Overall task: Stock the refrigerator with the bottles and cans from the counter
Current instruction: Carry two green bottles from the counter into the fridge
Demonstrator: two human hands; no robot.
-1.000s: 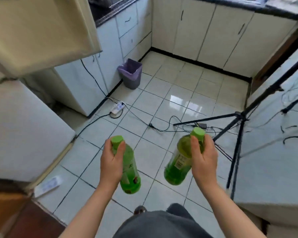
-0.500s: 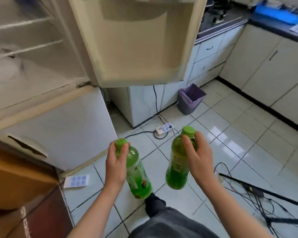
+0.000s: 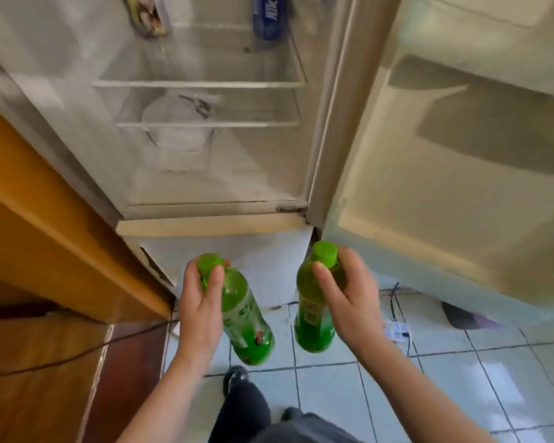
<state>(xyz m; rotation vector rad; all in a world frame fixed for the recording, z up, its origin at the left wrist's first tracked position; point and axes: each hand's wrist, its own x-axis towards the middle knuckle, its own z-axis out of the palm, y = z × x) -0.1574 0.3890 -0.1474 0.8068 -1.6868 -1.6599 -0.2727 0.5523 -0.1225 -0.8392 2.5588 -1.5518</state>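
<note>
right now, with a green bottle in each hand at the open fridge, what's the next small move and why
Probably raise the right hand and stand its green plastic bottle on the white wire shelf. The refrigerator door is open, the shelf's front looks bare, and both bottles hang below the compartment, the left hand gripping the other green plastic bottle.

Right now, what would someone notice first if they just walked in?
The left hand grips the left green bottle near its cap, and the right hand grips the right green bottle, low in the middle. Ahead, the refrigerator stands open, with a blue bottle on an upper shelf.
</note>
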